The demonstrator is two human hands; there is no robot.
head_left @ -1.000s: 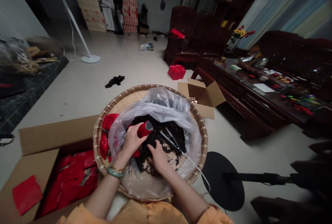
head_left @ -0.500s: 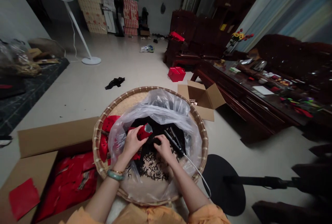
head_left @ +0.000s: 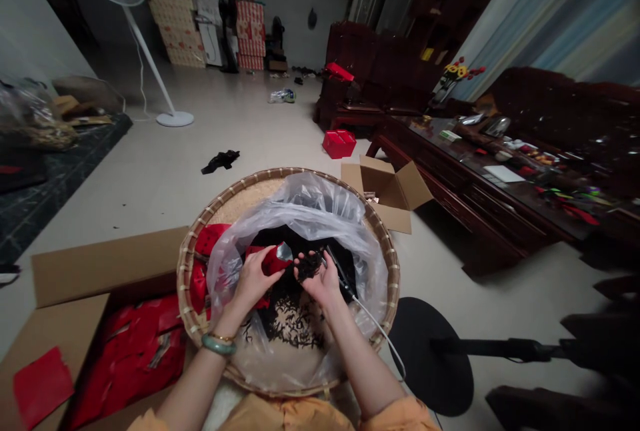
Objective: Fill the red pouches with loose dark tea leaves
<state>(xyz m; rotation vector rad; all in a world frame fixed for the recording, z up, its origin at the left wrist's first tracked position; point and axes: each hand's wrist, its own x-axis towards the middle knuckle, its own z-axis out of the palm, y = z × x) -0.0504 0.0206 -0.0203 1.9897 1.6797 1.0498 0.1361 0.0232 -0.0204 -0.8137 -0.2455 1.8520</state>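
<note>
Gripping a red pouch (head_left: 275,262) near its silver-lined mouth with the left hand (head_left: 253,279), thumb and fingers pressed around it; cradling a heap of dark strips (head_left: 309,266) in the right hand (head_left: 324,284), palm up, fingers spread and slightly curled, just beside that mouth. Hold the pouch firmly enough to steady it, without squeezing the mouth flat. Cup the palm level, fingertips a little raised, so as to spill little. Mind the black two-armed tool (head_left: 345,284) close by the right hand, contact unclear, and avoid snagging its white cord (head_left: 376,323). Working over a round woven basket (head_left: 393,264), with clear plastic (head_left: 370,238) bunched inside and loose strips (head_left: 295,334) strewn within. To the left, on the pale floor (head_left: 270,131), find a cardboard box (head_left: 110,254) heaped with red packets (head_left: 135,344); farther off, a white standing fan (head_left: 175,119) and a crumpled black scrap (head_left: 221,161). To the right, see a smaller flapped carton (head_left: 414,186), a red box (head_left: 339,143), a dark wooden table (head_left: 450,174) crowded with small things, and a round black base (head_left: 425,378). Expect dim light.
</note>
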